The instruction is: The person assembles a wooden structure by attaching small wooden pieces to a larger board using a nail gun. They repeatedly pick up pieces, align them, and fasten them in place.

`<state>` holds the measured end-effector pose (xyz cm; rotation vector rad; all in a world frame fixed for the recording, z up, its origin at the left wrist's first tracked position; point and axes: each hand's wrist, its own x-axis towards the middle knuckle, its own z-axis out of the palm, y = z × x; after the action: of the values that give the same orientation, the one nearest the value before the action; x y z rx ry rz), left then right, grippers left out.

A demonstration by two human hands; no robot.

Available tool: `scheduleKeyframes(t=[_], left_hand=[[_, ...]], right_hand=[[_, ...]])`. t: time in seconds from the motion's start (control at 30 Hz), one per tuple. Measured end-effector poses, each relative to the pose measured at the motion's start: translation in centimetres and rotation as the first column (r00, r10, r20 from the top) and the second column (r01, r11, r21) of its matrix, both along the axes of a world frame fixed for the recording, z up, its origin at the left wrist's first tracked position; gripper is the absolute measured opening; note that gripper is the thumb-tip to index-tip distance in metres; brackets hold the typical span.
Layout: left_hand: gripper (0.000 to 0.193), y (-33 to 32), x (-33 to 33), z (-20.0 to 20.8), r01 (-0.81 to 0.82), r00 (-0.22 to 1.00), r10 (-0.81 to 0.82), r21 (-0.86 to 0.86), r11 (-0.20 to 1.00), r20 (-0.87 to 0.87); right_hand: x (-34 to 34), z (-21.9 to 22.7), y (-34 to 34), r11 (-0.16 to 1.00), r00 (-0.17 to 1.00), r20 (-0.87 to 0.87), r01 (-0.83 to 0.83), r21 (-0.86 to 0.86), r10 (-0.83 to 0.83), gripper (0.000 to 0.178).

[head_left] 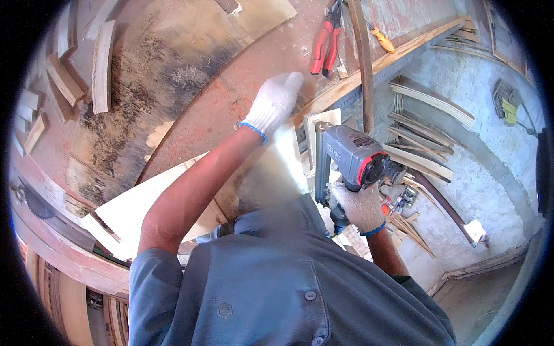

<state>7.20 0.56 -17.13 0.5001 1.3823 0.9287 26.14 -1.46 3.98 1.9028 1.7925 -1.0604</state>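
My right hand (pixel 362 209), in a white knit glove with a blue cuff, is wrapped round the handle of a grey and black nail gun (pixel 350 151). The gun's nose and magazine stand beside a pale upright board (pixel 312 135). My left hand (pixel 274 102), gloved the same way, is up over the reddish worktop near its wooden edge strip (pixel 332 95). Its fingers are blurred, and I see nothing held in them. Beyond it lie red-handled pliers (pixel 326 49). A pale flat panel (pixel 138 205) lies under my left forearm, partly hidden by it.
A screwdriver (pixel 382 40) with a yellow handle lies past a dark wooden stick (pixel 363 69). A stained plywood sheet (pixel 144 86) covers much of the worktop, with wood offcuts (pixel 103 69) at left. Stacked strips (pixel 430 104) are at right. A saw blade (pixel 36 200) shows at far left.
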Motion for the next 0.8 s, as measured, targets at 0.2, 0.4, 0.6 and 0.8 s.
scheduleKeyframes(t=[0.2, 0.4, 0.6, 0.8], left_hand=[[0.050, -0.3, -0.2, -0.2, -0.041, 0.997, 0.043, -0.040, 0.998, 0.064], [0.040, -3.1, -3.6, 3.6, 0.333, 0.873, -0.250, 0.138, 0.933, -0.419], [0.046, -9.8, -7.6, 7.2, 0.560, 0.599, -0.517, -0.142, 0.816, -0.611], [0.050, -11.6, -9.1, 6.7, 0.588, 0.652, -0.568, -0.139, 0.797, -0.502]], right_hand=[[-0.7, 0.2, 0.2, 0.999, 0.999, 0.024, -0.022, -0.026, 0.023, 0.013], [1.1, -0.4, -0.5, 0.997, 0.997, 0.027, -0.076, -0.019, 0.076, 0.013], [-0.1, 0.1, 0.6, 0.990, 0.993, 0.110, 0.065, -0.129, -0.050, 0.016], [1.0, 0.6, 2.1, 0.981, 0.919, -0.348, 0.160, -0.106, -0.187, 0.033]])
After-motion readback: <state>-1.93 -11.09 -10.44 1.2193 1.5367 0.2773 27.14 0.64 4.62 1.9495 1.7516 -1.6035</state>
